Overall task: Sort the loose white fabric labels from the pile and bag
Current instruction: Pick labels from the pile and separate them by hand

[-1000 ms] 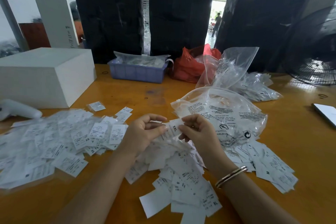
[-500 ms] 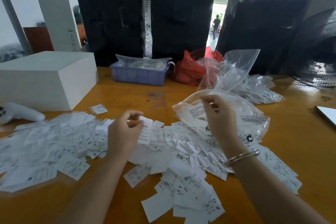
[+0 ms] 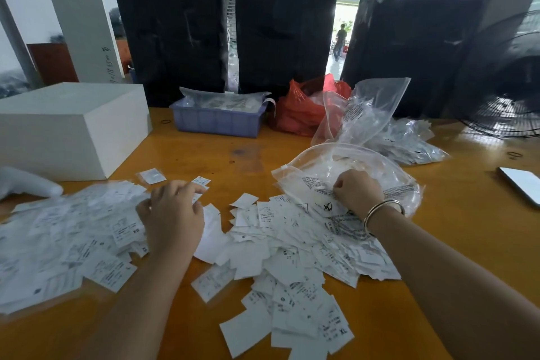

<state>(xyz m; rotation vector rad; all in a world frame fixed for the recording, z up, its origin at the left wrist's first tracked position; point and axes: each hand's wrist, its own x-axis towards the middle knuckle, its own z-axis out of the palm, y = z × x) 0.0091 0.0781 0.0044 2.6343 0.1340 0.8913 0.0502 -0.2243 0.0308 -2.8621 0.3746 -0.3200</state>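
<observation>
On the yellow desk [image 3: 438,242] the white labels lie in two spreads. The middle pile [image 3: 292,257] runs from the mouth of the clear bag [image 3: 365,166] down toward the near edge, and a flatter spread of labels [image 3: 58,242] covers the left part of the desk.

The left hand [image 3: 172,213] lies palm down on the right edge of the left spread, its fingers loosely bent and reaching forward onto the labels there. Whether a label is pinched beneath the fingers cannot be told, since the back of the hand hides them. A single label [image 3: 201,181] lies just beyond its fingertips.

The right hand [image 3: 356,191] is curled into a fist at the near side of the clear bag, its knuckles against the printed plastic. The fingers appear to close on the plastic or something inside, though which one is hidden. A metal bracelet [image 3: 382,209] sits on that wrist, above the far right part of the middle pile.

Behind, a white box [image 3: 67,126] stands on the left, a purple tray [image 3: 219,120] in the middle, a red bag [image 3: 301,108] beside it, and a phone [image 3: 523,187] at the right edge.
</observation>
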